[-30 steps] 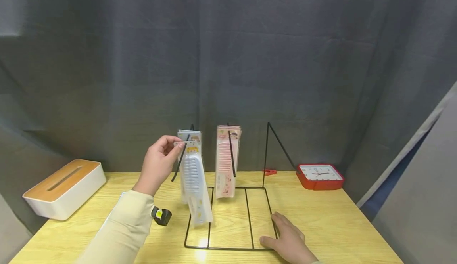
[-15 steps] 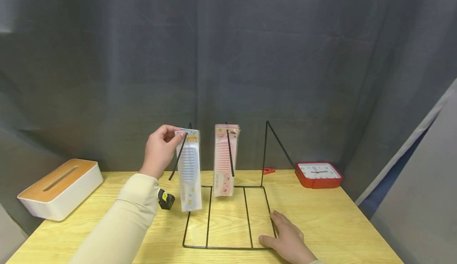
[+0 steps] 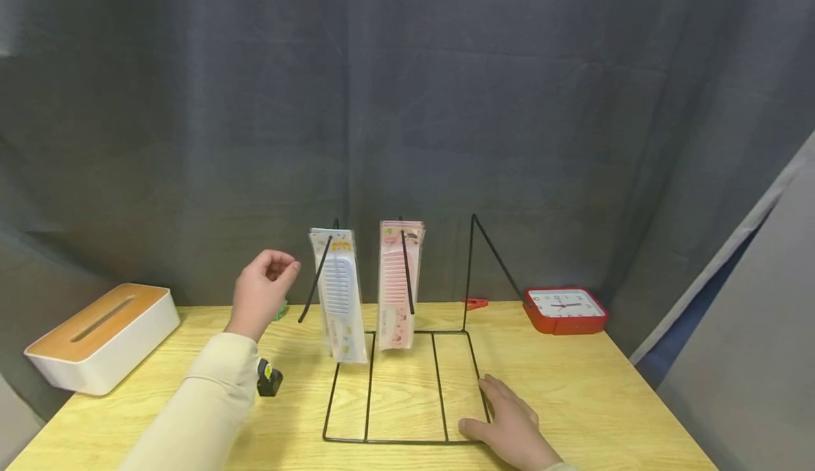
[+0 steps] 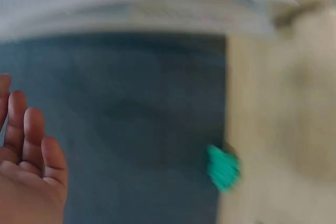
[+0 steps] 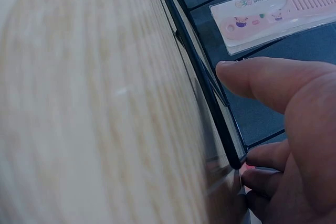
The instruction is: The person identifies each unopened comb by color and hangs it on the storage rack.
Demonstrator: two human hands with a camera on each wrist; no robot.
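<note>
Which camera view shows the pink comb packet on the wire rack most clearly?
The head view: the pink comb packet shows whole, hanging on the wire rack beside the blue comb packet. The right wrist view shows only part of it, close up above the thumb. The left wrist view, blurred, does not show it.

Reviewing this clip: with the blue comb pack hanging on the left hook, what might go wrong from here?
The blue comb pack hangs tilted on its sloped hook, so it might slide off. The left hand is open beside it and could knock it. The right hand merely rests on the wire rack, which may shift.
</note>
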